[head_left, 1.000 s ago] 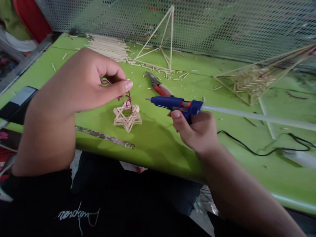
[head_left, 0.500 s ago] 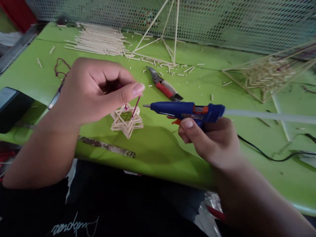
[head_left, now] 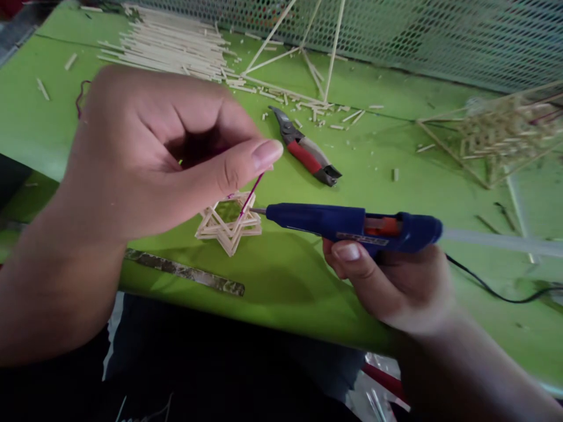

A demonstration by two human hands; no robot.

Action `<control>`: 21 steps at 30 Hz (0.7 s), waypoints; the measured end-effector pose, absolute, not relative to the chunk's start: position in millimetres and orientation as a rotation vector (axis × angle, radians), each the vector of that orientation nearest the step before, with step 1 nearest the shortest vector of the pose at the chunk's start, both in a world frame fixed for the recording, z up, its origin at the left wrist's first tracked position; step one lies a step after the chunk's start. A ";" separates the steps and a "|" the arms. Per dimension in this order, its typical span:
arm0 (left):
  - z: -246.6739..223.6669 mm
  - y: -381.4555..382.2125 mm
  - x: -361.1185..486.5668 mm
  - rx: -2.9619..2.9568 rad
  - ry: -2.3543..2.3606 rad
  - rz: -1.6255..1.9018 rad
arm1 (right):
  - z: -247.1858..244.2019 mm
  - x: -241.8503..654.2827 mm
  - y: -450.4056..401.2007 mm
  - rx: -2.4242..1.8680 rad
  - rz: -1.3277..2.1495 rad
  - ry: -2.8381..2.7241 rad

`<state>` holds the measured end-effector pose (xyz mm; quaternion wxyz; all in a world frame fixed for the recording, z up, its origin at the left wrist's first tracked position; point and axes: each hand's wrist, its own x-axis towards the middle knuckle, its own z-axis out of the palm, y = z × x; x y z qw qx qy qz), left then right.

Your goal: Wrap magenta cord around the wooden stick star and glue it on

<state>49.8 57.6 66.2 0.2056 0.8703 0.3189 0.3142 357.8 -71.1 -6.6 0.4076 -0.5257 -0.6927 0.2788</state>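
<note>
Pinched between the thumb and fingers of my left hand [head_left: 176, 146] is a purple string [head_left: 252, 195]. It runs down to a small star of layered wooden sticks [head_left: 231, 231], partly hidden behind that hand. My right hand [head_left: 391, 281] is wrapped round the handle of a blue glue gun [head_left: 334, 225]. The gun's metal nozzle points left, at the star's right side near the string; whether it touches I cannot tell. A clear glue stick [head_left: 497, 241] juts from the gun's back end.
Pruning shears [head_left: 305, 146] with red and grey handles lie behind the star. A pile of thin sticks [head_left: 171, 44] and scattered offcuts lie at the back. A stick pyramid frame [head_left: 338, 50] stands there, another stick structure [head_left: 505, 135] at right. A mottled flat strip [head_left: 189, 271] lies near the front edge.
The glue gun has come down and its nozzle is now at the star by the string. My left hand still pinches the string. The whole view has shifted and come closer.
</note>
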 end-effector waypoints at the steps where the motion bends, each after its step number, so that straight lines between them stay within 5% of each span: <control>1: 65.6 58.9 49.5 2.445 0.852 0.893 | -6.2 357.5 -69.5 -1.291 0.684 -1.798; 21: 71.2 63.9 44.3 2.342 0.940 0.830 | -2.1 357.5 -67.0 -1.261 0.590 -1.953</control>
